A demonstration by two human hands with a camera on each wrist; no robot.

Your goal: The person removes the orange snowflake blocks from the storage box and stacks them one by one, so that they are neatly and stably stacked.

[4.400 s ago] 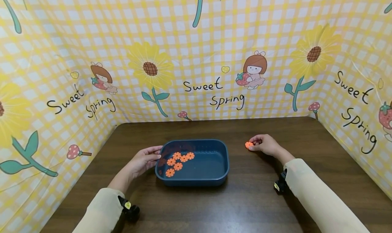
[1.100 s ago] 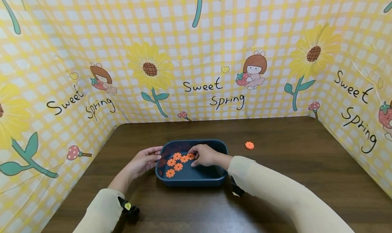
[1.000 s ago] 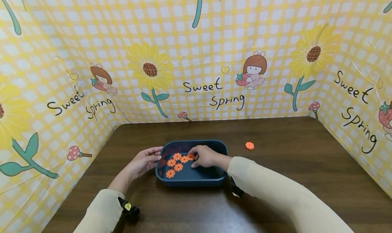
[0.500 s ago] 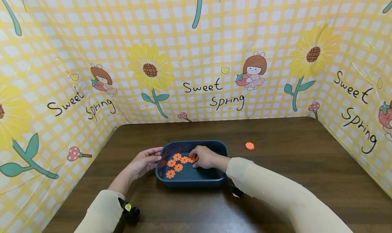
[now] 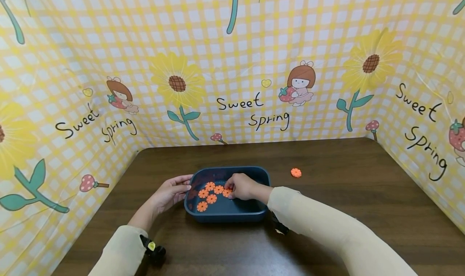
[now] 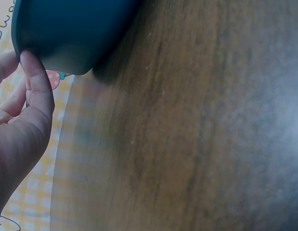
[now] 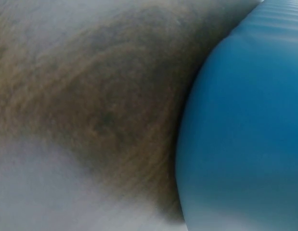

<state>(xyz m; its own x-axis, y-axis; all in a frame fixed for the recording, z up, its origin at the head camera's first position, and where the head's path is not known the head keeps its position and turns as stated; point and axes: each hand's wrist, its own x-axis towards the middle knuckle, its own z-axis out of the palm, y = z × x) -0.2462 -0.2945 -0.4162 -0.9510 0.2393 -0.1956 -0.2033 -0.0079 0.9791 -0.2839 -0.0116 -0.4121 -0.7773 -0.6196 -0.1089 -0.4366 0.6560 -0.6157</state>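
Observation:
A dark blue rectangular plastic tub (image 5: 229,217) stands on the table with several orange notched discs (image 5: 202,206) lying in its left half. My left hand (image 5: 170,193) pinches the tub's left rim between thumb and fingers; in the left wrist view, the thumb of this hand (image 6: 35,91) presses the tub wall (image 6: 76,29). Reaching inside over the right wall, my right hand (image 5: 244,187) pinches the rightmost disc (image 5: 227,193) near the tub floor. Only the tub's outer side (image 7: 240,130) shows in the right wrist view, with that hand out of frame.
One more orange disc (image 5: 296,172) lies on the brown wooden table (image 5: 327,159), right of the tub. A yellow checked cloth (image 5: 239,46) with sunflowers and lettering rises behind the table and along both sides. Each wrist carries a small black camera (image 5: 156,254).
My right hand has left the disc on the table at right and come into the tub. Within the last second it has drawn the rightmost disc slightly nearer. The left hand stays put.

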